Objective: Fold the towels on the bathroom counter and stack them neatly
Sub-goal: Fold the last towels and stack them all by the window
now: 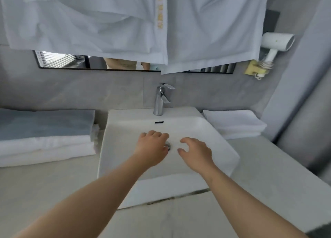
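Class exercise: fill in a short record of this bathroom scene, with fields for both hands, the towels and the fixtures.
left hand: over the sink basin, holding nothing
right hand: beside it, fingers spread, holding nothing
left towel stack: folded, on the counter
right towel stack: folded, beside the sink
hanging towels: draped, covering part of the mirror
faucet: behind the basin
hair dryer: wall-mounted, far right

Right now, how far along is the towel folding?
Done: a folded stack sits left of the sink, and a smaller folded stack sits on its right. In hand: nothing. The left hand and right hand hover empty over the sink. Left: the white towelling hanging unfolded across the top of the view, in front of the mirror, not yet folded or stacked.
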### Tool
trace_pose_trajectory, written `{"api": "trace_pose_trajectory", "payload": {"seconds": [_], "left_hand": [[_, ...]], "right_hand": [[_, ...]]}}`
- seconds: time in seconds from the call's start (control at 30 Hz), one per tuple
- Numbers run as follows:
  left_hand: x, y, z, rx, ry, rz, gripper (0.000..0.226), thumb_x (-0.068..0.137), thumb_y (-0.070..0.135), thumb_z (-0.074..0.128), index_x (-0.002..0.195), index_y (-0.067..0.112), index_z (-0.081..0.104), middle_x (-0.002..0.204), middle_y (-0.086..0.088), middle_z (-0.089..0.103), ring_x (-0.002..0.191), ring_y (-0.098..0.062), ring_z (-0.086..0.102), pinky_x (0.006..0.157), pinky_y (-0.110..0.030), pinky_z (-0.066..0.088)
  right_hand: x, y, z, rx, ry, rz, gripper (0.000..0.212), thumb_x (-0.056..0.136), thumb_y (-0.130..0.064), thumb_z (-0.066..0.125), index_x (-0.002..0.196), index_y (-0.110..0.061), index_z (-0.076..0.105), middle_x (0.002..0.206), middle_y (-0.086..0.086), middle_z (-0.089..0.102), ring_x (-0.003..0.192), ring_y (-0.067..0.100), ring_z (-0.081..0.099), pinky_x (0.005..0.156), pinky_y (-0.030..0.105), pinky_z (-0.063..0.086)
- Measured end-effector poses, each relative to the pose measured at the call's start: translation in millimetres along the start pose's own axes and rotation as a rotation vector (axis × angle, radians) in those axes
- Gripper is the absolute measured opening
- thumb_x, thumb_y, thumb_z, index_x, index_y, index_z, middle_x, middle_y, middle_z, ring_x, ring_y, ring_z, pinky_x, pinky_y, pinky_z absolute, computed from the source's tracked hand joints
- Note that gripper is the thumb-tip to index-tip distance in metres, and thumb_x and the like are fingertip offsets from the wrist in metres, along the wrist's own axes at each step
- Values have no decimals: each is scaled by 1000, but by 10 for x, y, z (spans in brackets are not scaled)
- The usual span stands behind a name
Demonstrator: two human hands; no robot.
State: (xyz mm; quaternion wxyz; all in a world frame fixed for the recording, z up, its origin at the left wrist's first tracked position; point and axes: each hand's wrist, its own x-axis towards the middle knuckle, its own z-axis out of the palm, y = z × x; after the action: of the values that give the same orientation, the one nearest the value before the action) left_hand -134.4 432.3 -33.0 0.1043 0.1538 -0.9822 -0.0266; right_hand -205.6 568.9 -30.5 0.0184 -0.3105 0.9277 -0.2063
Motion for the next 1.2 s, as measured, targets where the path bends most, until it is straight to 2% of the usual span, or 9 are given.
{"api": "trace_pose_trajectory", "payload": {"seconds": [0.27,0.53,0.8,1.03,1.2], "left_hand": [[458,1517,182,29,-4,126,43,97,37,37,138,23,38,135,1,50,129,-22,39,102,-35,31],[967,2418,501,-47,-48,177,46,96,38,39,139,24,37,138,1,48,130,-22,38,103,-35,30],[1896,2855,977,-167,-116,129,47,96,38,43,140,24,38,140,-2,47,130,-24,39,106,-35,35],[2648,2993,1251,-201,-167,55,44,96,35,44,138,22,40,136,-2,49,123,-23,44,99,-36,41],[2930,2899,1401,-186,-147,-154,38,95,30,40,131,19,45,127,-3,53,114,-25,49,87,-34,43]], "right_hand": [[-202,1411,-652,-24,45,99,39,94,-37,47,131,-26,49,136,-5,51,123,20,46,99,35,38],[-96,2462,-961,67,24,271,37,93,-36,48,129,-28,49,136,-2,49,124,23,44,97,33,35],[632,3374,-1048,88,-13,315,38,94,-36,47,131,-27,47,135,0,48,124,23,43,97,32,33],[1212,3892,-1005,168,-91,357,37,93,-35,49,129,-26,49,135,0,49,122,22,46,99,32,39],[1645,4132,-980,190,-108,346,36,92,-33,50,127,-24,51,135,2,50,123,23,47,101,34,38]]}}
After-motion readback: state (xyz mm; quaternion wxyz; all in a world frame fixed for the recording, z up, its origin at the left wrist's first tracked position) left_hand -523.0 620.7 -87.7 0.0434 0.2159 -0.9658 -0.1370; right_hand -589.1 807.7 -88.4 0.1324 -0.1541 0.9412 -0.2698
